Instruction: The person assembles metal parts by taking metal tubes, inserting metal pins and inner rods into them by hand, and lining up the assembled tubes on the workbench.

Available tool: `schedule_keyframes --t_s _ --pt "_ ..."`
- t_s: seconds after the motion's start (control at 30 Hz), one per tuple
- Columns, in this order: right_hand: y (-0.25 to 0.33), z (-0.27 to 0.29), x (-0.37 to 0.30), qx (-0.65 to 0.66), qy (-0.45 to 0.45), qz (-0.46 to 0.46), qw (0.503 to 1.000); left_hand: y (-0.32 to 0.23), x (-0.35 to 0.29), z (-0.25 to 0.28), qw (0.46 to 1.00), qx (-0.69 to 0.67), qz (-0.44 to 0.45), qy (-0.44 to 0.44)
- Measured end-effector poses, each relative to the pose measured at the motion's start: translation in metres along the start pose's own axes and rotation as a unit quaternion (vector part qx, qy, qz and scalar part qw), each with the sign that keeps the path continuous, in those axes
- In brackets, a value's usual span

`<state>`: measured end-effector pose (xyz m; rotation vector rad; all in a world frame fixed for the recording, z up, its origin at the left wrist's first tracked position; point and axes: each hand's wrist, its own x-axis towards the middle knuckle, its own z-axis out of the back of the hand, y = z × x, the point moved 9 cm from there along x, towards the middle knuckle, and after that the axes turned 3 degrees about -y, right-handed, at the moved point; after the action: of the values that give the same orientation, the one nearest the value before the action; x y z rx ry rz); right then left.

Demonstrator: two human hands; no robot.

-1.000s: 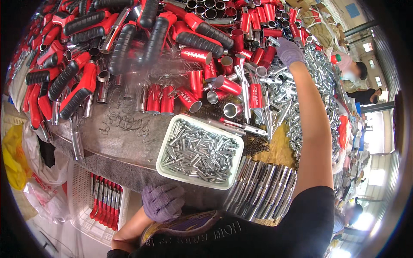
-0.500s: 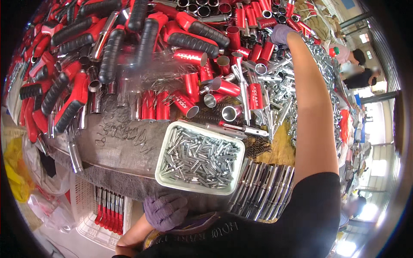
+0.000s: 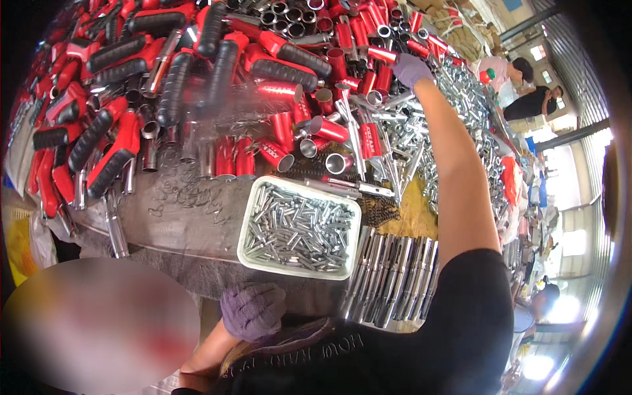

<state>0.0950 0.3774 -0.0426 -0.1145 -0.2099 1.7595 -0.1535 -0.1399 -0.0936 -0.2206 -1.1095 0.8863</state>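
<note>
My right hand (image 3: 412, 70), in a purple glove, reaches far out over the heap with its fingers closed on the end of a red metal tube (image 3: 382, 55). More red tubes (image 3: 328, 128) lie around it, beside a pile of small silvery metal parts (image 3: 454, 99). Close to my body, my gloved left hand (image 3: 253, 309) is curled shut at the bench's front edge; whatever is inside its fingers is hidden. Just beyond it stands a white tray (image 3: 245, 253) filled with short metal pins (image 3: 299, 227).
Red-and-black handles (image 3: 112, 158) are heaped at the left. A row of slim metal tool bodies (image 3: 388, 280) lies right of the tray. Loose wire springs (image 3: 191, 197) are scattered on the bench (image 3: 131, 227). People (image 3: 533, 102) are in the background. A blurred patch covers the lower left.
My right hand has drawn slightly back toward me, with the red tube moving along with it. My left hand stays curled near the edge. The whole view has shifted a little.
</note>
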Motion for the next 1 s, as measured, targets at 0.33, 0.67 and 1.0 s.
schedule_keyframes --t_s 0.33,0.67,1.0 --pt "-0.028 0.079 -0.186 0.348 -0.059 -0.100 0.930 0.016 0.012 0.012 0.969 -0.084 0.211 -0.097" --pt "0.161 0.124 -0.423 0.307 -0.098 0.319 0.891 -0.017 0.049 -0.063 0.728 -0.561 0.375 -0.123" --pt "0.194 0.082 -0.492 -0.063 0.120 0.383 0.914 -0.079 0.008 -0.069 0.971 -0.025 0.114 0.207"
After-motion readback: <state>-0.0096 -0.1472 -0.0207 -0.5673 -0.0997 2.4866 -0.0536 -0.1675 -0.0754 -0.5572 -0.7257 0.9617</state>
